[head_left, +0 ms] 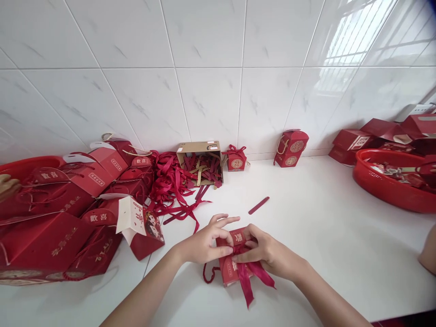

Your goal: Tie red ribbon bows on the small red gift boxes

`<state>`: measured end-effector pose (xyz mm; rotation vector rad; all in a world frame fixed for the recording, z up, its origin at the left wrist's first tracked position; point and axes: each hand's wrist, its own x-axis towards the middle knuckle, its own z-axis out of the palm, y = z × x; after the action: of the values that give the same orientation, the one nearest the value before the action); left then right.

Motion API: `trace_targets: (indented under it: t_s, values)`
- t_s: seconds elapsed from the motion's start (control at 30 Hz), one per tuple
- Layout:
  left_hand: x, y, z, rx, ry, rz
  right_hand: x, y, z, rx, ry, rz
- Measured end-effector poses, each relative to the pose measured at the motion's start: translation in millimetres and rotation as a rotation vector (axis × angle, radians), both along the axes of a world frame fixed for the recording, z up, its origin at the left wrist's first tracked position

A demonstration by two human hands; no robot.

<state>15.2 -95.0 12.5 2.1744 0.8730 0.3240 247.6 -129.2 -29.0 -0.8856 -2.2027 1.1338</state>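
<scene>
A red gift box with gold characters lies on the white counter in front of me, a dark red cord handle curling out at its left. Across its top runs a red ribbon, its two tails hanging toward me. My left hand pinches the ribbon at the knot between thumb and index finger, other fingers lifted. From the right, my right hand closes thumb and fingers on the ribbon at the same spot. The knot itself is partly hidden by my fingertips.
Several red gift boxes pile up at left, beside loose ribbons. A cardboard box of strips lies by the wall, near two finished-looking boxes. One dark red strip lies alone. At right are a red basin and another person's arm.
</scene>
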Motion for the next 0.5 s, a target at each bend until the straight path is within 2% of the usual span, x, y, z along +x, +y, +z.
trace_targets:
  t_s: [0.2,0.4,0.5]
  values:
    - [1.4,1.7,4.3,-0.007,0.011,-0.044,-2.0,-0.5,2.5,0.010,0.018,0.011]
    - [14.8,-5.5,7.9,0.273,0.128,0.063,-5.2,-3.3,-5.2,-0.063,0.020,-0.055]
    - [15.5,-6.5,4.9,0.194,0.032,0.115,-4.2,-3.8,-10.2,0.001,0.003,-0.065]
